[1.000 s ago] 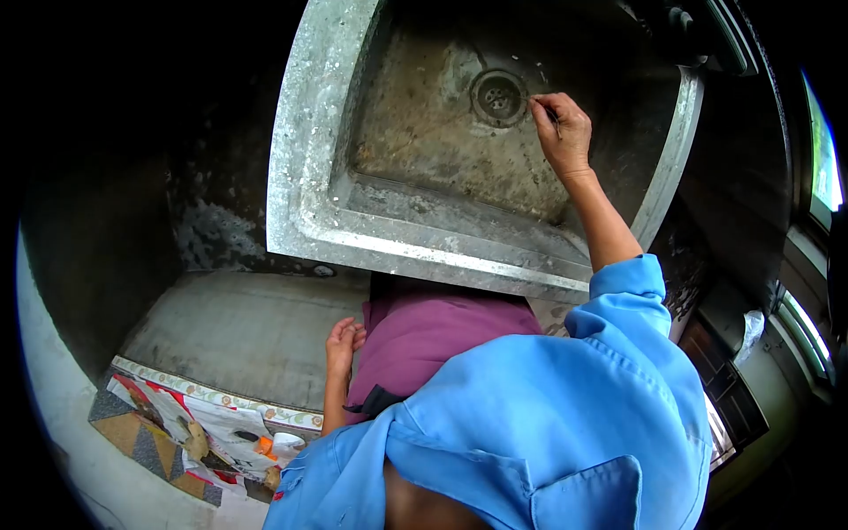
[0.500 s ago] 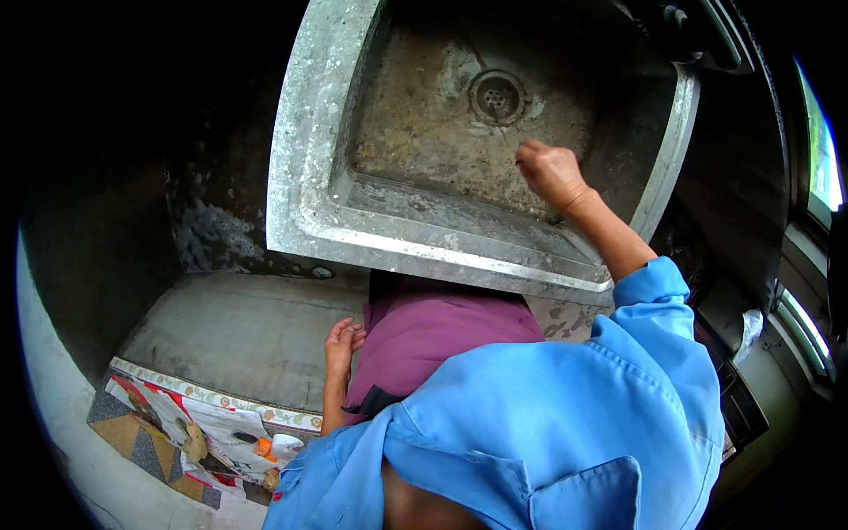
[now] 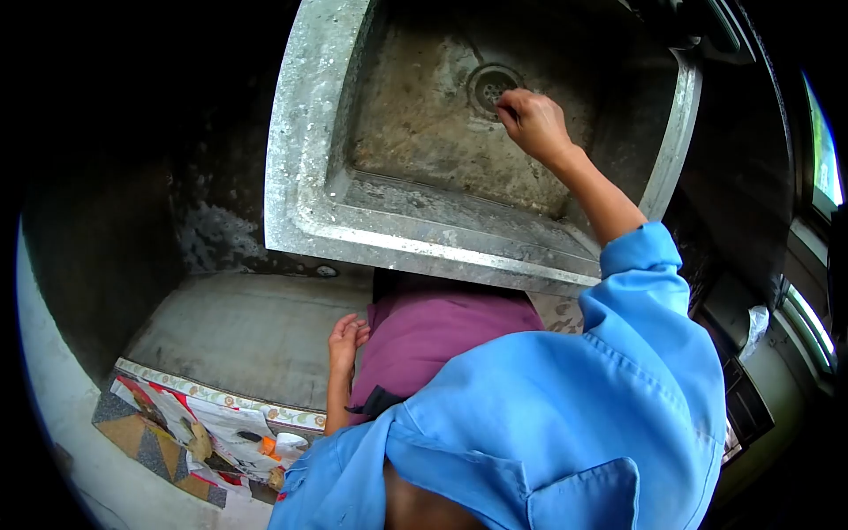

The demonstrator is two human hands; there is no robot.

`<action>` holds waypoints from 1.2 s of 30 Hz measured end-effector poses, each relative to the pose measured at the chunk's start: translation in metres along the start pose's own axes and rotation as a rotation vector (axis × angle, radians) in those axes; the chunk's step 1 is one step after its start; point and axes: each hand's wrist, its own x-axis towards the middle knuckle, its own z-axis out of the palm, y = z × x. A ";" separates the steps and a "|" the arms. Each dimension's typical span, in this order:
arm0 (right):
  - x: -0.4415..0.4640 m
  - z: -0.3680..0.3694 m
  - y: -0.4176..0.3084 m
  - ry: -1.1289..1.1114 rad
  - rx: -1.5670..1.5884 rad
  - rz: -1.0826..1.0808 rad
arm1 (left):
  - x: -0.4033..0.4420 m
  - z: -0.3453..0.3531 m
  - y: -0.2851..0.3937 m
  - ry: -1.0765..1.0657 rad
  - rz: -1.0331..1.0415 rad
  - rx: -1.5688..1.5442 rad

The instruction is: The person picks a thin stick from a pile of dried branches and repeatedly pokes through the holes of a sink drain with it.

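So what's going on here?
A person in a blue shirt reaches into a stone-like sink, right hand by the drain, its fingers drawn together. Whether they pinch something or touch the drain, I can't tell. The left hand hangs loosely curled beside the purple clothing, with nothing visible in it.

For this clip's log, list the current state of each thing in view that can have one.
Right hand: over the drain's edge, fingers pinched together; any held item is too hidden to tell.
Left hand: loosely open, fingers slightly curled.
Sink: stained, no standing water visible.
Drain: unplugged where visible, grate holes showing, partly hidden by the right hand.
Right sleeve: rolled up.
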 end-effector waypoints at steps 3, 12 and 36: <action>-0.018 -0.002 0.004 -0.037 0.019 0.005 | 0.000 0.000 -0.006 0.024 0.021 -0.071; -0.008 0.044 0.037 0.005 -0.078 0.146 | 0.001 0.007 -0.009 0.004 0.001 0.077; 0.019 0.085 0.046 0.048 0.149 0.809 | 0.002 0.012 -0.011 0.018 -0.029 0.010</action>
